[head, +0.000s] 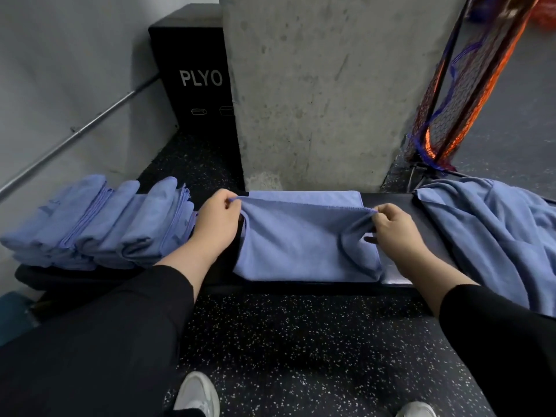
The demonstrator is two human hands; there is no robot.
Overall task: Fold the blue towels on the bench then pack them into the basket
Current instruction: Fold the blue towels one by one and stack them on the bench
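Observation:
A blue towel [304,236] lies half folded on the black bench [400,206] in front of me. My left hand [218,224] pinches its upper left corner, and my right hand [397,233] pinches the upper right corner, so the raised edge stretches between them. To the left, several folded blue towels [99,221] lean in a row over a dark container whose shape I cannot make out. A pile of unfolded blue towels [496,236] covers the bench's right end.
A concrete pillar [325,94] rises right behind the bench. A black PLYO box [195,73] stands at the back left beside a wall rail [90,127]. An orange and blue net [460,85] hangs at the right. My shoes [197,395] stand on speckled floor.

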